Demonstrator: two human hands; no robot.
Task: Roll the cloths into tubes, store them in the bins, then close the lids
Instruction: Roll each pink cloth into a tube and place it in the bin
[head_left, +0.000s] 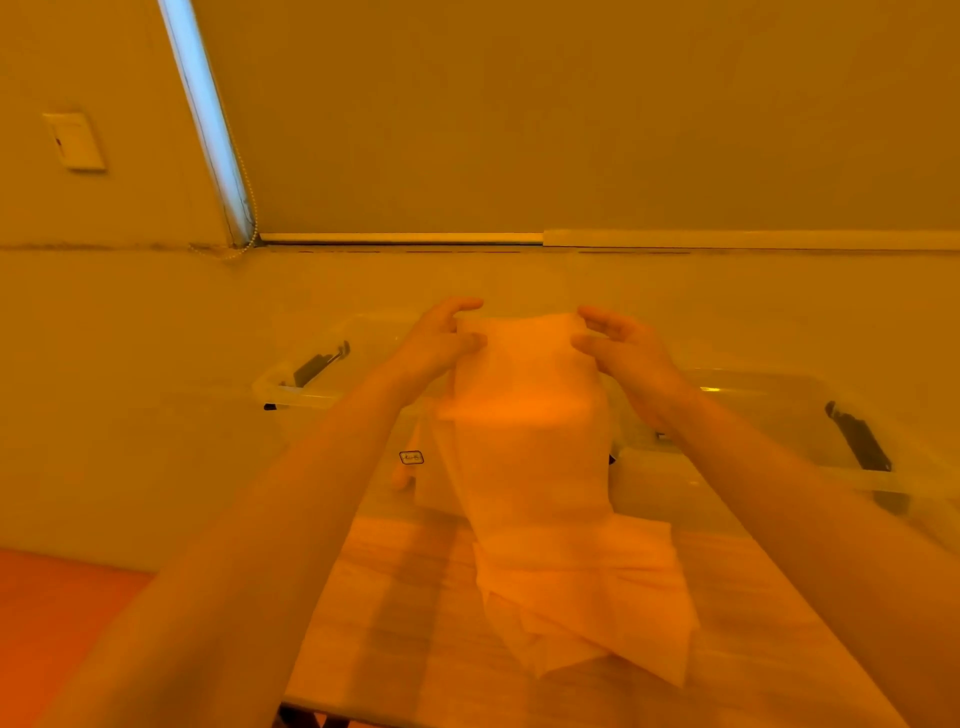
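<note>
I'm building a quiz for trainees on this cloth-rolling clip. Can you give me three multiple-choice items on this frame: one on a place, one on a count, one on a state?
1. Where is the top edge of the cloth?
A. Flat on the floor
B. Held up between both hands, above the table
C. Inside a closed bin

2. How many hands grip the cloth?
A. None
B. One
C. Two

3. What state is the cloth in?
A. Hanging unrolled, its lower end bunched on the table
B. Rolled into a tight tube
C. Tied in a knot

Answers:
1 B: the left hand and right hand pinch its top corners in the air, in front of the clear bins.
2 C: fingers and thumb of each hand close on one corner.
3 A: it drapes down as a loose sheet, with no roll showing.
</note>
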